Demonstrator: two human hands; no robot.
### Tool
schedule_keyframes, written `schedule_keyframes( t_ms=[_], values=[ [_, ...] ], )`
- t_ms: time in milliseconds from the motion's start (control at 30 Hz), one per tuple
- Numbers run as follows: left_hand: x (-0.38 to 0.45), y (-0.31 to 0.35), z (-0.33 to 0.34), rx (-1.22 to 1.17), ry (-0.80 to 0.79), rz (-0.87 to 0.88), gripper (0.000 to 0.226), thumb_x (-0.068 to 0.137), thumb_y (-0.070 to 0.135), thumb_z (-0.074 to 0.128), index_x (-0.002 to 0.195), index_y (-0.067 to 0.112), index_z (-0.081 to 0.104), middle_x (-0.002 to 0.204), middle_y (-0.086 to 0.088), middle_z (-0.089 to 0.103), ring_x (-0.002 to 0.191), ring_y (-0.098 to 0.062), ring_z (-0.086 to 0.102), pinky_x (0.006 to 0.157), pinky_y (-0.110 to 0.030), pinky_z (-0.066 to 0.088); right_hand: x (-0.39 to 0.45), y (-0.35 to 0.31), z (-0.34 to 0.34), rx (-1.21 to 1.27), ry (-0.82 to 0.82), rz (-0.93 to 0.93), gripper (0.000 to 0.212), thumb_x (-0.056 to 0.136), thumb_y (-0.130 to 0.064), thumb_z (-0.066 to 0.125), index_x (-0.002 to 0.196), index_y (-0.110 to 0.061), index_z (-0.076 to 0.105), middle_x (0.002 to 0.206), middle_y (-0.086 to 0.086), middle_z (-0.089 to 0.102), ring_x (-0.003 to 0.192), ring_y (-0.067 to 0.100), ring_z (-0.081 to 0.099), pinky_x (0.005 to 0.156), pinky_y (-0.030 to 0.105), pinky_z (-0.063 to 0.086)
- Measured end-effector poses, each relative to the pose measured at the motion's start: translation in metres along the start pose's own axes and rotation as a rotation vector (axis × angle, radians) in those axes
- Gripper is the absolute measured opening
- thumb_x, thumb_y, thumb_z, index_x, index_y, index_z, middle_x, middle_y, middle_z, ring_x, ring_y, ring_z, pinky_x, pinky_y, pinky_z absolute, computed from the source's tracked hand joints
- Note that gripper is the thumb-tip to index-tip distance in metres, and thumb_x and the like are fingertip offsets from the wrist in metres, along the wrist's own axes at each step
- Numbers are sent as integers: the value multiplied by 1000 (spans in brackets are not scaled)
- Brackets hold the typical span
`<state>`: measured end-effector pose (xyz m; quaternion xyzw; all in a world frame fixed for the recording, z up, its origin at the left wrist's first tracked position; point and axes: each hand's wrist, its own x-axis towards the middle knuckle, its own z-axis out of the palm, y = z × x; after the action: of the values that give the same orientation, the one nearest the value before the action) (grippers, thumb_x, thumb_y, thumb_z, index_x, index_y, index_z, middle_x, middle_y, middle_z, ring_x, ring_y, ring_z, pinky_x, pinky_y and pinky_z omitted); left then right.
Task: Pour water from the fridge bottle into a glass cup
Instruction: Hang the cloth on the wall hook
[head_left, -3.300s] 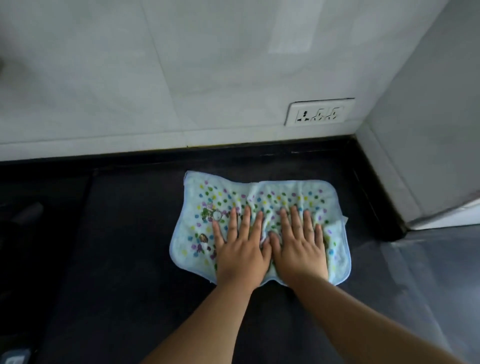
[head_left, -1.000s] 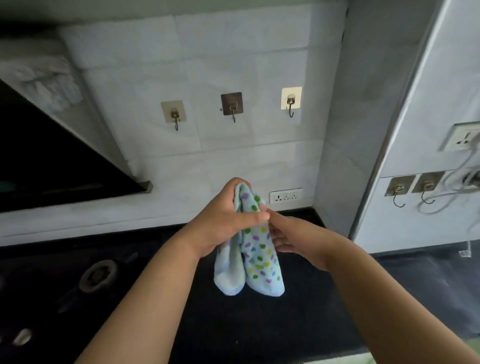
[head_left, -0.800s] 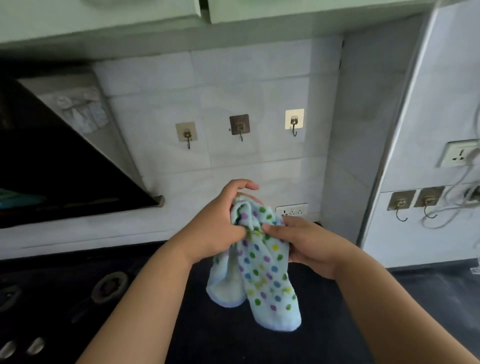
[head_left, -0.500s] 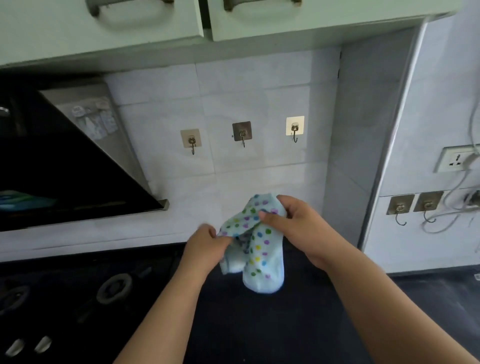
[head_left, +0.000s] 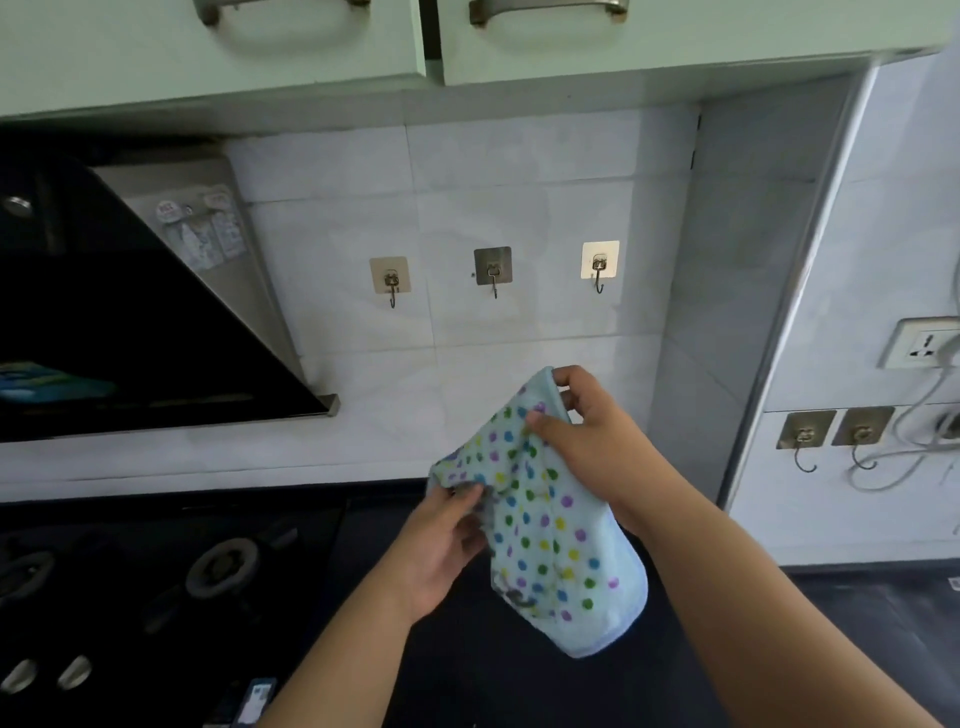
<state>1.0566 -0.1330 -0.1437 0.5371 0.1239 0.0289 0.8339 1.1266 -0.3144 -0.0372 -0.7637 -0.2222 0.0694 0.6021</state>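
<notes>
A kitchen corner: pale tiled wall (head_left: 519, 182) above a dark counter (head_left: 519, 691), with pale green cupboards (head_left: 311, 47) overhead. Both hands are closed on a light blue towel (head_left: 550, 545) dotted in green, purple, yellow and blue. The right hand (head_left: 587, 431) is raised, pinching the towel's upper edge between thumb and fingers; the left hand (head_left: 441, 540) sits lower, gripping a bunched fold at the towel's left side. The cloth hangs from them above the counter, apparently clear of it. Behind the hands three adhesive hooks (head_left: 493, 273) line the wall in a row, all bare. To the left slopes a black chimney hood (head_left: 130, 322) over a gas stove (head_left: 156, 582). To the right, past a steel-edged corner, are a wall socket (head_left: 924, 349) with cables and two more hooks (head_left: 834, 431). No bottle or glass cup is in view.
</notes>
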Motion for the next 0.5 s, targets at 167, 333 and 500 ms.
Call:
schedule_keyframes(
  t_ms=[167,333,500],
  values=[
    [1,25,-6,-46,86,67,43,96,22,70,136,7,63,131,-17,71,121,-33,69,105,-50,53,2,6,-15,307,-53,76,15,96,-23,73,100,-11,64,102,10,78,95,28,76,79,37,61],
    [-1,68,-8,123,118,42,33,95,19,72,125,5,70,119,-16,77,111,-31,74,98,-48,57,9,21,-24,542,119,93,17,98,-11,71,104,-14,56,105,15,79,95,30,77,81,44,62],
    [9,98,-21,213,271,108,51,88,7,79,131,7,52,122,-18,72,107,-31,73,82,-43,60,17,30,-36,187,235,4,39,98,-1,62,112,-36,72,102,2,78,92,23,78,76,37,64]
  ],
)
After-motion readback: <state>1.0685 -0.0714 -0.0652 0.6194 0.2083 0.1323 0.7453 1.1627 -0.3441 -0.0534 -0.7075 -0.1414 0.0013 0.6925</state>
